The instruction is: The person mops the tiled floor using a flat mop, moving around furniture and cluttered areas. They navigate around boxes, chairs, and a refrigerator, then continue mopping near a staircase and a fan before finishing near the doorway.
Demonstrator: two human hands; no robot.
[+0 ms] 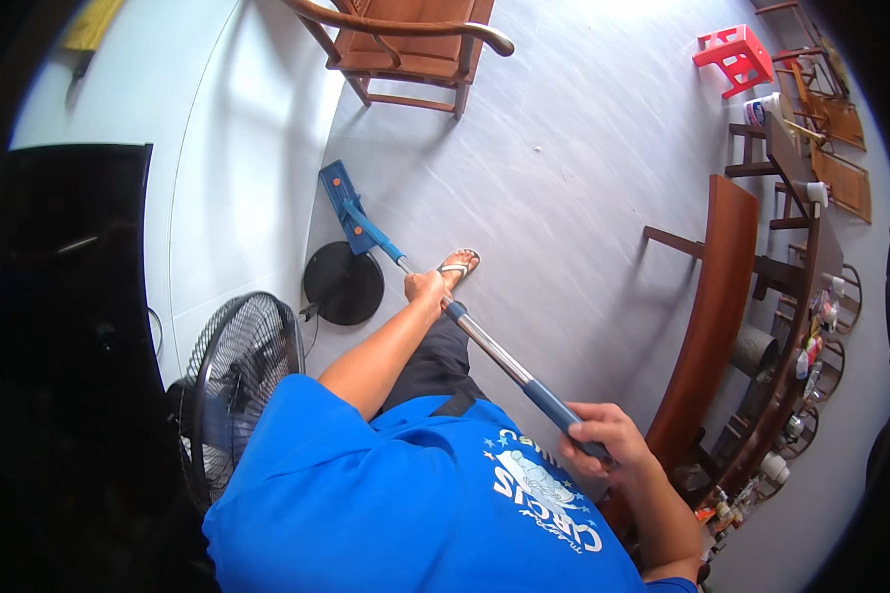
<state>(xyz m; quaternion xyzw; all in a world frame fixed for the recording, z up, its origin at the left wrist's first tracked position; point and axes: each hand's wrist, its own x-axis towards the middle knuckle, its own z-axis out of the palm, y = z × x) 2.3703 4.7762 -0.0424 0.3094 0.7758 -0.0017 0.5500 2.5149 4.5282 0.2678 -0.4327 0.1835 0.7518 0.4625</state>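
A flat mop with a blue head (347, 206) and a metal telescopic handle (495, 350) slants across the view. My left hand (426, 287) is closed around the handle's lower part, above my sandaled foot. Around the blue grip at the upper end is my right hand (604, 441), near my shirt. The mop head lies at the foot of the white wall, beside and partly over the round black base (343, 283) of a fan. Whether a pad is fitted under the head cannot be told.
A standing fan (245, 385) and a large black panel (74, 319) are at the left. A wooden armchair (408, 59) stands ahead. Further right are a red plastic stool (738, 59), a wooden bench (712, 319) and a long table with many small items.
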